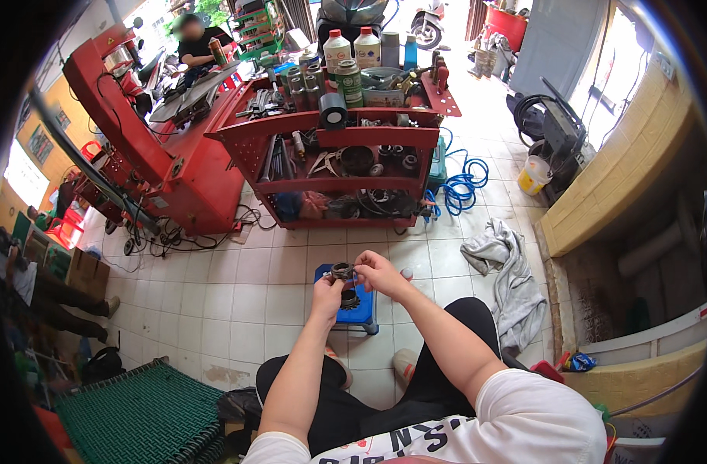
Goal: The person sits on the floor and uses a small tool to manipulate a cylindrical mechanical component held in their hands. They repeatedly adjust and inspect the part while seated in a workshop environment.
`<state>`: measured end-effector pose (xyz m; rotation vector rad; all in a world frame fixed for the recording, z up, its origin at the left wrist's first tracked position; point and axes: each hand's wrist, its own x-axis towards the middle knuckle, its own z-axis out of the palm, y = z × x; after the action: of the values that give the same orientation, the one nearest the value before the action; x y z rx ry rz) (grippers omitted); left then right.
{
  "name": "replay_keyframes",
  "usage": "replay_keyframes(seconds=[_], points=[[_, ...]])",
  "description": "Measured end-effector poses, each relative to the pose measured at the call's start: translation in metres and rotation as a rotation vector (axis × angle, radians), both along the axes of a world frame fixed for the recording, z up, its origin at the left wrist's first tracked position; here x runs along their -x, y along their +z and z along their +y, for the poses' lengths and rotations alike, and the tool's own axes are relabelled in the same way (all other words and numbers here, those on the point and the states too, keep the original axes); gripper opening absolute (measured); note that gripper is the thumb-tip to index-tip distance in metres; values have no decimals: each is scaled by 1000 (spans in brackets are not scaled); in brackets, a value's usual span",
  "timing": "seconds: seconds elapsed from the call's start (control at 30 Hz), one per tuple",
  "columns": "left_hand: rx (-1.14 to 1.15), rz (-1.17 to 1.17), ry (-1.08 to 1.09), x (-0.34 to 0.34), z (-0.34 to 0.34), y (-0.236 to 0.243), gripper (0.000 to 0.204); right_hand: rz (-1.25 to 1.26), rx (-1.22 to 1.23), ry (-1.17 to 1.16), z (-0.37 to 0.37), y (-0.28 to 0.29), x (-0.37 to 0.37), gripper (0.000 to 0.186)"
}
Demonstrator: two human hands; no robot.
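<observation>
My left hand (327,292) grips a small dark metal ring part (341,270) above a blue plastic stool (360,315). My right hand (375,272) has its fingers closed at the right side of the same part, seemingly pinching it or something thin on it, too small to make out. Another dark, toothed round part (348,304) rests on the stool beneath my hands. A small pale cylindrical object (407,274) shows just beyond my right hand.
A red tool cart (322,135) with cans and tools stands ahead. A red machine (183,193), blue hose (466,185), grey cloth (508,286), green woven seat (129,406) and yellow wall (601,178) surround me. Other people (199,50) are at the back left and far left (44,286).
</observation>
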<state>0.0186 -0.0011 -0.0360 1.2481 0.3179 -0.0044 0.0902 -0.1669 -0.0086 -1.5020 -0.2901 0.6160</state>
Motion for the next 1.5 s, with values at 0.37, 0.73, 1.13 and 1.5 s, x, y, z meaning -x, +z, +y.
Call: replay_keyframes(seconds=[0.37,0.73,1.13,1.5], points=[[47,15,12,2,1,1,17,-105,-47,-29,7,-8,1,23],[41,-7,43,5,1,6,16,-70,1,4,8,-5,3,17],[56,12,71,5,3,6,15,-91,41,-44,9,-11,3,30],[74,23,62,1,1,9,17,-127,65,-65,2,-14,-3,36]])
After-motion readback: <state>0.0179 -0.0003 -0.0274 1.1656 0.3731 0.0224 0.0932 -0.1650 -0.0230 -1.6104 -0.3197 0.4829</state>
